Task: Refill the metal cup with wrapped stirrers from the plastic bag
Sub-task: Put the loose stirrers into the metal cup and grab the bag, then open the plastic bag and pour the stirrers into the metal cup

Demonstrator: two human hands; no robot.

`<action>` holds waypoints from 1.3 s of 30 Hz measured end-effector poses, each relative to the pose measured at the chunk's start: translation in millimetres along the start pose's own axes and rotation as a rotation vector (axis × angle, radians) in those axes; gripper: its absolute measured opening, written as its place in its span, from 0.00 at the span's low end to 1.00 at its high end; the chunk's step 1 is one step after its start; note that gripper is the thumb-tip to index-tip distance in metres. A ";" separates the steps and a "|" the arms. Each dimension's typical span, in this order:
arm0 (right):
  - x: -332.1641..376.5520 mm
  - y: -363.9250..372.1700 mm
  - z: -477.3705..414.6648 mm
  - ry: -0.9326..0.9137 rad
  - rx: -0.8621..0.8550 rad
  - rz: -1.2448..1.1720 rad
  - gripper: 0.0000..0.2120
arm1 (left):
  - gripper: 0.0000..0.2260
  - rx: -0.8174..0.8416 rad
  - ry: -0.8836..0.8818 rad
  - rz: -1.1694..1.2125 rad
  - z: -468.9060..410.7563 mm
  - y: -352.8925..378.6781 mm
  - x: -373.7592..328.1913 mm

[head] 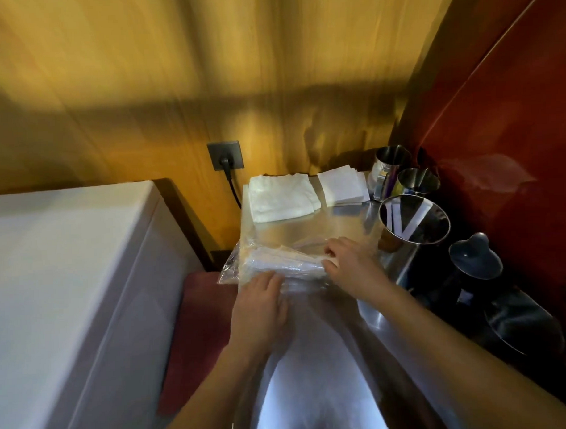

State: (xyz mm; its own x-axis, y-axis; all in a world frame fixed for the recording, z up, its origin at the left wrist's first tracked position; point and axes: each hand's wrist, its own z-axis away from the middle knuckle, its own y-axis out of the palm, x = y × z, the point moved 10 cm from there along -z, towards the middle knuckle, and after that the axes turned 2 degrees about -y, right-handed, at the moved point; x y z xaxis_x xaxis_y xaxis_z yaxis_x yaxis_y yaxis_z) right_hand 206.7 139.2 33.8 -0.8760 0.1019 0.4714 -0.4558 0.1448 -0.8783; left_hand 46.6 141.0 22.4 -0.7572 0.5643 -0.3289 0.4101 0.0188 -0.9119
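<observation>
Stirrers (283, 262) in white paper wrappers lie as a flat bundle inside the plastic bag (270, 259), which rests on the left part of the steel counter (307, 223), with its left corner hanging a little over the edge. The left hand (262, 306) lies flat and open on the near side of the bag and presses it down, gripping nothing. The right hand (346, 263) has its fingers curled at the right end of the bundle and seems to pinch the film or the wrapper ends there; which of the two I cannot tell. The metal cup (415, 221) stands just to the right of this hand, with only a few wrapped stirrers leaning inside. I think the main risk is the slippery film: if the right hand pulls while the left hand presses too lightly, the whole bag may slide off the left edge. Another risk is the cup, because it is so near the right wrist that a wide movement could knock it against the smaller cups (418, 179) behind it. Loose wrappers may also tear if they are pulled by one end.
</observation>
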 end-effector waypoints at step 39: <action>63.2 47.9 14.0 -0.329 -0.043 0.205 0.24 | 0.30 0.022 -0.954 1.580 -15.5 76.6 49.4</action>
State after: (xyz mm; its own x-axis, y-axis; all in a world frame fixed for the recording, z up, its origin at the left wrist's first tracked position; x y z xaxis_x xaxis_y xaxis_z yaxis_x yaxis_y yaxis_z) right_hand 127.3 138.8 20.4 -0.9553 -0.1875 0.2288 -0.2646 0.1959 -0.9442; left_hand 48.5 183.1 -59.9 0.2806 -0.5587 -0.7805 0.9379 -0.0134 0.3467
